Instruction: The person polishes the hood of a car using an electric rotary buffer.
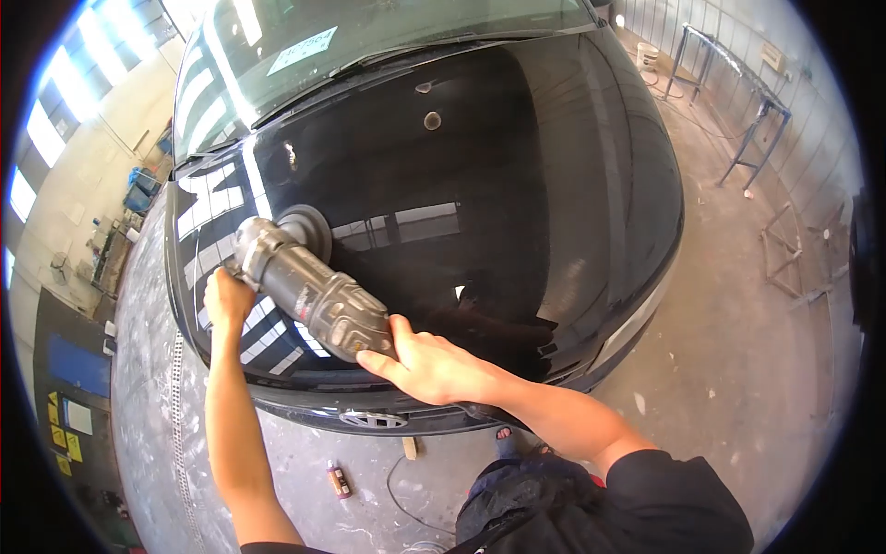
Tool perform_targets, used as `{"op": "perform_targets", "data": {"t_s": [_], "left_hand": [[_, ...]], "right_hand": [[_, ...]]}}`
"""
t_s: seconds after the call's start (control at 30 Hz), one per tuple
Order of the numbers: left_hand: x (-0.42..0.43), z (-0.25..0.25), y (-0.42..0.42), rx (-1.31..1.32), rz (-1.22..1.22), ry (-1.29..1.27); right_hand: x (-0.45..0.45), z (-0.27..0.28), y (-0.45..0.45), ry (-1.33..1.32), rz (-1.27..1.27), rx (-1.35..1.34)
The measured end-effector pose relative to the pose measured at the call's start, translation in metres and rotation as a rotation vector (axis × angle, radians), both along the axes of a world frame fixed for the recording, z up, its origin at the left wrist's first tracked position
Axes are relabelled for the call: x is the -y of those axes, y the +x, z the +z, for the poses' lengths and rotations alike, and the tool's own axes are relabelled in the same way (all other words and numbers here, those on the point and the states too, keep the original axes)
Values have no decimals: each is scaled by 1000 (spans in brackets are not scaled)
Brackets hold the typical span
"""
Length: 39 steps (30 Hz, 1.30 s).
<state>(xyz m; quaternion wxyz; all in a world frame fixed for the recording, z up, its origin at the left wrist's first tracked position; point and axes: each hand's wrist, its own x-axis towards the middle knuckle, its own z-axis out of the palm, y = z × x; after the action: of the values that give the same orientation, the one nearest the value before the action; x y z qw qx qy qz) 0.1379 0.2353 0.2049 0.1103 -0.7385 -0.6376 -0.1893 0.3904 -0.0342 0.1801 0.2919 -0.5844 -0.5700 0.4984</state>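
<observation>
"Where is the polisher?"

"The polisher (318, 300) is out in front of me, over the left part of the black hood (480, 212), between my two hands."

"What are your hands doing?"

"Both are clamped on it. My right hand (429, 365) is wrapped around the rear end of the body, thumb and fingers on either side. My left hand (229, 297) is closed beside the tool's head; I take it to be around a side handle, but my fingers hide most of that."

"Which way does its long axis run?"

"On a slant. From my right hand it goes forward and to the left, up to the head. So the rear end is nearer my body, and the head is farther out."

"And the pad?"

"The round pad (317, 231) is at the far end, just right of the head and forward of my left hand. My left hand is clearly the nearer one; my right is a whole tool body away from it."

"Is it flat against the paint?"

"I can't tell. The pad's rim shows against the hood, but its underside is hidden, so full contact or a slight tilt would look much alike from here."
</observation>
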Motion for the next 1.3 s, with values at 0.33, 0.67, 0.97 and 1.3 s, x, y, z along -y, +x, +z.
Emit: {"op": "perform_targets", "data": {"t_s": [0.33,0.67,0.97,1.3], "left_hand": [[86,38,210,-124,-417,34],[175,44,381,-274,-697,10],[222,27,406,-359,-874,8],[141,34,232,-265,-745,-52]], "right_hand": [[130,-18,89,53,-415,-95],[228,-43,142,74,-811,-383],[268,-64,103,78,-1015,-487],[189,-61,-24,107,-891,-345]]}}
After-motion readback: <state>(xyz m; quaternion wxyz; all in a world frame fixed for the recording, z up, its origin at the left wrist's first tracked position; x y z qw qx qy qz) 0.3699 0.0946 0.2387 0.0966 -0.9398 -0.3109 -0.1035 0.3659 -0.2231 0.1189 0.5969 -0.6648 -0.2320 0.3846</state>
